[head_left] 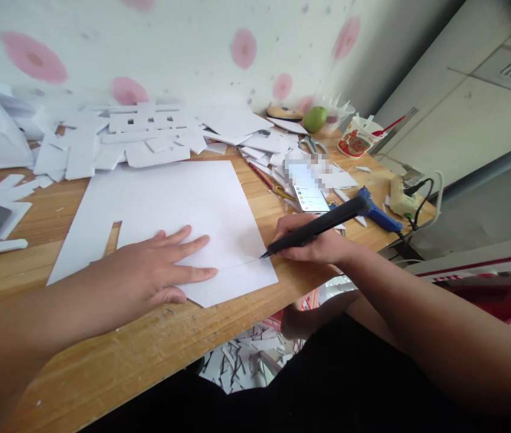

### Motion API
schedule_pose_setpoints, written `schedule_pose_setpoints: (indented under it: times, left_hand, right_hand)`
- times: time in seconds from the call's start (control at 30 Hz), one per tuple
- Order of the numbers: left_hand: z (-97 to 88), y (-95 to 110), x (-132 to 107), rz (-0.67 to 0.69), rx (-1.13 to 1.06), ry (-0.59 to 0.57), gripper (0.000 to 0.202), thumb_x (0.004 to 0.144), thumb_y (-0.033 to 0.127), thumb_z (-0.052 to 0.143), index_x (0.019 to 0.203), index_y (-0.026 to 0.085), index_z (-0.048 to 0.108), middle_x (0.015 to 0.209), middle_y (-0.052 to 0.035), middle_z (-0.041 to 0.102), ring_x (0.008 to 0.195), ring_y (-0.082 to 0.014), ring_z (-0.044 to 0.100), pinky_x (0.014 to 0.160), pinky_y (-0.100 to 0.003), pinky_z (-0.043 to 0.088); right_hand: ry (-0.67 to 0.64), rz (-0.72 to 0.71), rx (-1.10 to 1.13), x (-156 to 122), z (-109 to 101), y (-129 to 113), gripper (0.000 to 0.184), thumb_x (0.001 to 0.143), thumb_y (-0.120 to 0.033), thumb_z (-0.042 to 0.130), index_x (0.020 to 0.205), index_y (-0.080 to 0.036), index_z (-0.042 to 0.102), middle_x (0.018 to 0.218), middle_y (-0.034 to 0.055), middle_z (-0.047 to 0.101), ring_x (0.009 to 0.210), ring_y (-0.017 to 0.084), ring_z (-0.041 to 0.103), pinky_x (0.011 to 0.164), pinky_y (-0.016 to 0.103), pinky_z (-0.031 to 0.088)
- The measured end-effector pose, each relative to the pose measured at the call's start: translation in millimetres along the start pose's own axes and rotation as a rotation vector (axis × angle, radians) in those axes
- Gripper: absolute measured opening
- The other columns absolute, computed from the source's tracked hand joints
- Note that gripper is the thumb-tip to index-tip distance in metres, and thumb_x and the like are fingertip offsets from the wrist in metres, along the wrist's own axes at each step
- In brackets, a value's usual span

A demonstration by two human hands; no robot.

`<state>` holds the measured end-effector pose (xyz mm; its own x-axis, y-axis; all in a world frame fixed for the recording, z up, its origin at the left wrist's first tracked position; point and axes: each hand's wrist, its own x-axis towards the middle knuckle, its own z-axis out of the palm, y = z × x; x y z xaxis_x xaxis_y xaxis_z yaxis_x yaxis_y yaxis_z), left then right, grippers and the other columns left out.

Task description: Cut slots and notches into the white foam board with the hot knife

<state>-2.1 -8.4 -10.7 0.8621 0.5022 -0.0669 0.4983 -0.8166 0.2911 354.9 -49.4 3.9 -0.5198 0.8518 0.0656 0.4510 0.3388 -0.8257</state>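
Observation:
A large white board (183,192) with a narrow slot cut in its near left edge lies flat on the wooden table. My left hand (169,264) rests palm down on it, fingers spread. In my right hand (312,240) is a black craft knife (323,225), tilted, its thin tip touching the board near the right edge. A faint straight line runs across the board from that tip towards my left fingertips. The palm side of my right hand is hidden.
Cut white pieces (147,135) are heaped along the wall. A lit phone (307,186), scissors (313,145), a blue glue gun (379,213), a power strip (404,195) and a paper cup (357,138) stand at the right. Scraps (237,361) fill a container below the table's front edge (147,361).

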Motion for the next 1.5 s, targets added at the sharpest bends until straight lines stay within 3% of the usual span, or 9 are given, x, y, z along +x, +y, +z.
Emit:
schedule_pose_setpoints:
  times: [0.33,0.43,0.53,0.67,0.8,0.93,1.03,1.2,1.5]
  left_hand:
    - [-6.2,2.5,3.7,0.008,-0.004,-0.027,0.039,0.096,0.061,0.052,0.134,0.052,0.062,0.159,0.0066,0.042,0.148,-0.0355,0.038,0.111,-0.054,0.046]
    - [-14.8,3.6,5.4,-0.106,-0.051,-0.050,0.057,0.086,0.072,0.060,0.134,0.042,0.065,0.153,0.0007,0.053,0.145,-0.0347,0.045,0.114,-0.054,0.042]
    - [-23.4,-0.4,6.9,-0.275,-0.041,0.110,0.065,0.084,0.077,0.055,0.130,0.034,0.069,0.146,-0.0021,0.061,0.138,-0.0323,0.053,0.120,-0.051,0.036]
    - [-27.6,-4.7,10.0,-0.431,0.081,0.177,0.066,0.090,0.070,0.050,0.140,0.029,0.061,0.163,-0.0025,0.041,0.150,-0.0360,0.035,0.124,-0.048,0.028]
    - [-22.9,1.7,13.9,-0.409,0.079,-0.126,0.093,0.082,0.072,0.061,0.160,0.031,0.031,0.172,-0.0083,0.011,0.155,-0.0486,0.004,0.120,-0.070,0.016]
    - [-18.5,12.5,16.1,-0.400,0.081,-0.221,0.099,0.082,0.076,0.058,0.163,0.035,0.016,0.173,-0.0090,-0.003,0.154,-0.0490,-0.009,0.113,-0.081,0.009]
    - [-16.4,16.5,17.1,-0.311,0.083,-0.211,0.095,0.083,0.076,0.058,0.162,0.037,0.021,0.173,-0.0074,0.000,0.155,-0.0455,-0.008,0.117,-0.076,0.008]
    - [-13.5,16.0,18.7,-0.152,0.069,-0.173,0.085,0.089,0.068,0.058,0.160,0.032,0.029,0.172,-0.0093,0.013,0.157,-0.0414,0.004,0.121,-0.066,0.012]
    - [-17.1,22.7,20.3,-0.157,0.084,-0.149,0.071,0.091,0.057,0.064,0.154,0.033,0.042,0.169,-0.0066,0.023,0.156,-0.0412,0.014,0.119,-0.067,0.021]
  right_hand:
    - [0.244,0.116,0.235,-17.4,-10.7,0.4,0.019,0.070,-0.033,0.083,0.074,-0.019,0.071,0.071,0.0005,0.066,0.069,0.016,0.057,0.062,0.028,0.047]
    - [0.450,0.231,0.406,-23.0,2.3,-8.1,0.020,0.061,-0.027,0.086,0.073,-0.019,0.071,0.071,0.0005,0.069,0.068,0.016,0.060,0.064,0.030,0.050]
    - [0.557,0.441,0.549,-34.6,22.1,-22.7,0.024,0.056,-0.022,0.085,0.077,-0.017,0.075,0.076,0.0048,0.074,0.070,0.020,0.066,0.068,0.034,0.055]
    - [0.556,0.580,0.653,-50.5,52.4,-44.9,0.034,0.057,-0.024,0.083,0.090,-0.016,0.080,0.088,0.0089,0.079,0.082,0.026,0.072,0.080,0.042,0.058]
    - [0.621,0.543,0.709,-53.3,74.3,-57.4,0.034,0.054,-0.022,0.084,0.087,-0.014,0.079,0.086,0.0094,0.078,0.081,0.025,0.072,0.083,0.043,0.058]
    - [0.736,0.510,0.621,-50.8,81.8,-58.0,0.027,0.056,-0.025,0.082,0.080,-0.015,0.076,0.085,0.0098,0.077,0.080,0.025,0.070,0.080,0.041,0.058]
    - [0.874,0.434,0.476,-45.3,85.3,-58.9,0.023,0.061,-0.032,0.084,0.073,-0.018,0.070,0.076,0.0050,0.071,0.076,0.022,0.067,0.075,0.039,0.057]
    - [0.719,0.281,0.256,-13.8,107.4,-65.3,0.027,0.071,-0.043,0.079,0.076,-0.021,0.064,0.075,0.0034,0.067,0.071,0.021,0.062,0.071,0.038,0.054]
    - [0.651,0.110,-0.055,16.3,128.2,-58.2,0.022,0.078,-0.032,0.070,0.065,-0.024,0.056,0.070,0.0033,0.061,0.070,0.020,0.059,0.069,0.037,0.050]
